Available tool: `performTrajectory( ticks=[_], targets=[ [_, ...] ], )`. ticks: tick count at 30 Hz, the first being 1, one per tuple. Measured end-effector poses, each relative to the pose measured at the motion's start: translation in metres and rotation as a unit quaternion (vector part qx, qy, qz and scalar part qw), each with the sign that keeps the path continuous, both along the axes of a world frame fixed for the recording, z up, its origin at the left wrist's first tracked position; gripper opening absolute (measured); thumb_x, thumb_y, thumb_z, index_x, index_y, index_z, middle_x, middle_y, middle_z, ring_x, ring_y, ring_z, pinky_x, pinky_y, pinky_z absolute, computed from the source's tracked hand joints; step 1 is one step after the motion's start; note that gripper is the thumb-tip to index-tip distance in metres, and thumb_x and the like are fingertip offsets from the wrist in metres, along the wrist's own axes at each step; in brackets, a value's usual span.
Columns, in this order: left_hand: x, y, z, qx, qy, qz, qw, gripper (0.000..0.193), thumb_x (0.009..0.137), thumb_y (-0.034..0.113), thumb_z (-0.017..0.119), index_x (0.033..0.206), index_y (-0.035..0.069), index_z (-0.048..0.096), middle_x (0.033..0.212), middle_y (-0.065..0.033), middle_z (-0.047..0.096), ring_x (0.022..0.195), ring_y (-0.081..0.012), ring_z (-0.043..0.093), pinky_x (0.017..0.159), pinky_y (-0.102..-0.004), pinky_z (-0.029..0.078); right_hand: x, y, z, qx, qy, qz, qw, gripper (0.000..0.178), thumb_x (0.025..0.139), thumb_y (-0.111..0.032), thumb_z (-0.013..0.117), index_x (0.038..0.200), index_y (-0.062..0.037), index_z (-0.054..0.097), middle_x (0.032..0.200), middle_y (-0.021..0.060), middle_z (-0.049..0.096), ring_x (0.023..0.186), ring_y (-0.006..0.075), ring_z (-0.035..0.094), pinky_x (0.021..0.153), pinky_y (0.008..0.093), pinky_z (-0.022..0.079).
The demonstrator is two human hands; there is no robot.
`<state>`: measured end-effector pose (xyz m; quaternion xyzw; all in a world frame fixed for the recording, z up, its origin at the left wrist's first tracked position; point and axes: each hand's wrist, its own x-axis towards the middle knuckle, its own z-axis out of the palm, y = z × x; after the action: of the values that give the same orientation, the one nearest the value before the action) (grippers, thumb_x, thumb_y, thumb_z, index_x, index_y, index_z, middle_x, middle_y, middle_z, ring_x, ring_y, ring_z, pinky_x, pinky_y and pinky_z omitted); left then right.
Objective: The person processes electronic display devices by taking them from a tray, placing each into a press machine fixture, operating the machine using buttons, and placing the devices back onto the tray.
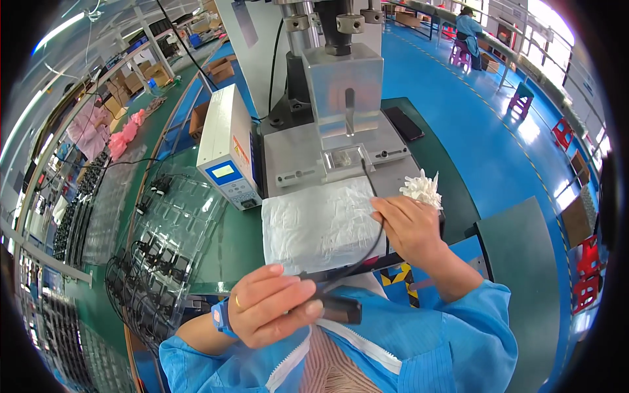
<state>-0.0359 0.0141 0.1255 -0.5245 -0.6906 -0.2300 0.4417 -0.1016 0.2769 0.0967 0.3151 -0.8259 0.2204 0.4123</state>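
Where hands (272, 308) (413, 226) grip it, black cable (354, 267) is obscured.

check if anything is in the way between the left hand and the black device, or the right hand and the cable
Nothing visible is: the left hand holds the black device, and the right hand has its fingertips at the black cable.

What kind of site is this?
Most likely a factory assembly floor: a press-like machine with a boxy control unit beside it, clear trays of cabled black parts at left, and another person seated farther back.
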Motion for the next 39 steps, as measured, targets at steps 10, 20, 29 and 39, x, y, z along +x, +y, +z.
performTrajectory(
  ticks=[10,20,29,39],
  targets=[
    [-0.055,0.013,-0.012,-0.078,-0.131,0.144,0.978,0.037,0.067,0.011,0.075,0.102,0.005,0.066,0.111,-0.0095,0.060,0.095,-0.0252,0.055,0.088,-0.0384,0.046,-0.080,-0.018,-0.047,0.034,-0.022,-0.017,0.999,0.021,0.079,-0.005,0.064,0.099,-0.0023,0.062,0.084,0.0056,0.060,0.065,0.0231,0.055,0.056,0.0294,0.044],
    [-0.207,0.038,-0.072,0.006,-0.244,0.133,0.961,0.043,0.066,0.010,0.077,0.105,0.000,0.064,0.104,-0.0086,0.062,0.087,-0.0224,0.054,0.079,-0.0321,0.046,-0.045,-0.002,-0.074,-0.114,-0.106,0.055,0.986,0.026,0.078,-0.001,0.059,0.104,-0.0014,0.061,0.096,0.0087,0.057,0.076,0.0249,0.053,0.071,0.0307,0.044],
    [-0.228,0.078,-0.049,-0.009,-0.513,0.143,0.846,0.037,0.074,0.016,0.076,0.105,0.001,0.064,0.098,-0.0071,0.067,0.086,-0.0174,0.059,0.079,-0.0281,0.047,-0.043,0.005,-0.086,-0.174,-0.090,0.056,0.979,0.024,0.073,0.005,0.061,0.096,-0.0004,0.062,0.094,0.0089,0.059,0.076,0.0229,0.052,0.070,0.0299,0.045],
    [-0.232,0.071,-0.056,-0.116,-0.491,0.143,0.851,0.044,0.080,0.024,0.073,0.120,0.009,0.062,0.104,-0.0048,0.067,0.088,-0.0176,0.058,0.082,-0.0266,0.045,-0.041,0.006,-0.087,-0.192,-0.106,0.066,0.973,0.024,0.071,0.008,0.061,0.093,-0.0006,0.063,0.091,0.0082,0.060,0.075,0.0220,0.052,0.068,0.0294,0.045]
  ],
)
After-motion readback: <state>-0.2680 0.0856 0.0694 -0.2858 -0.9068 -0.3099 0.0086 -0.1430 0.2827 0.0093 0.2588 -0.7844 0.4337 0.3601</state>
